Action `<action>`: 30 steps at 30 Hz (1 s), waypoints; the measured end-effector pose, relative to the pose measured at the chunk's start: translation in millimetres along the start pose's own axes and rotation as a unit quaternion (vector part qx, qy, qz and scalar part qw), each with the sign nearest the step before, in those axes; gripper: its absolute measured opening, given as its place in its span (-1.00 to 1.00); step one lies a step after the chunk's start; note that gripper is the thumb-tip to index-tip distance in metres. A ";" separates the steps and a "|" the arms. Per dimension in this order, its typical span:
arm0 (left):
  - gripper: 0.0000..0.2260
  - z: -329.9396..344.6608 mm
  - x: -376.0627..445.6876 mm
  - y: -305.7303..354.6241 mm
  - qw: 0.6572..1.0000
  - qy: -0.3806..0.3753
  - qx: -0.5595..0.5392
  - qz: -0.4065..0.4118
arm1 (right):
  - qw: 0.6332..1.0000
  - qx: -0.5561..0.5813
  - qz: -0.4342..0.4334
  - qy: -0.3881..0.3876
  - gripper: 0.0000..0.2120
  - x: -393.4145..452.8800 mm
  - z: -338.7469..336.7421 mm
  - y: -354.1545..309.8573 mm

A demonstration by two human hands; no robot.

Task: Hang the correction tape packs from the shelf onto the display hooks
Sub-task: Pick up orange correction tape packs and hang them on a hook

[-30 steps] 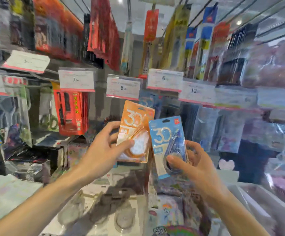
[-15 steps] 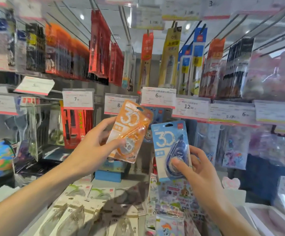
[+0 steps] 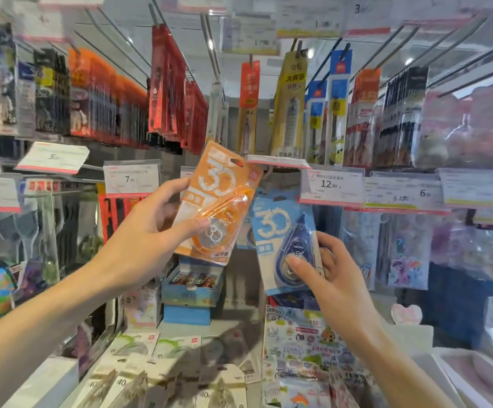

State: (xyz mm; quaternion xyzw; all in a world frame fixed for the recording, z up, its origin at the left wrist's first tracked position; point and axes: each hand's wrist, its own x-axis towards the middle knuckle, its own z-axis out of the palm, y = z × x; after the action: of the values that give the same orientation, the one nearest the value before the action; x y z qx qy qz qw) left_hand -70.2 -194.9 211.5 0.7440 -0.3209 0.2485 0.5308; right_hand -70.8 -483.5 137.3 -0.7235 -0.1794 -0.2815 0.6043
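Head view: two correction tape packs are held up in front of the display hooks. The orange pack (image 3: 215,201) is gripped by the left hand (image 3: 148,237), thumb pressed on the clear blister and fingers curled behind the card; it is tilted, top leaning to the right, and its hang slot (image 3: 237,162) sits just beside the flipped-up price tag (image 3: 277,161) at the end of a hook. The hook's wire tip itself cannot be made out behind that tag. The blue pack (image 3: 286,242) is pinched by the right hand (image 3: 327,275), thumb on the blister, fingers behind, and is held lower and almost upright, just below the 12.90 label (image 3: 332,187). More packs (image 3: 180,375) lie on the shelf (image 3: 47,387) below, between the arms.

The step in hand is judged to be threading the orange pack onto the hook. To do it well, the card should be squared to the hook's line, the slot brought level with the tip, and the pack slid straight back. The grip is best kept low on the blister so the slot stays unobstructed. The blue pack should be kept clear of the path until the orange one hangs freely.
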 end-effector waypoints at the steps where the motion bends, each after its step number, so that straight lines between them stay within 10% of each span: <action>1: -0.52 -1.3 0.1 -0.8 1.000 0.000 0.000 0.001 | 1.000 -0.003 -0.004 0.001 -0.62 2.0 3.8 -2.6; 30: -0.62 -4.0 -1.2 -28.6 0.999 0.034 -0.014 -0.020 | 0.977 -0.204 -0.012 0.068 -0.40 52.1 36.5 15.0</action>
State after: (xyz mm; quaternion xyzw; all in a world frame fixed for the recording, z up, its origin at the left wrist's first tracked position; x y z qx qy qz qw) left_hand -49.9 -184.3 193.9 0.7335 -0.2913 0.2586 0.5569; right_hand -14.4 -455.2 154.2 -0.8086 -0.0856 -0.3677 0.4513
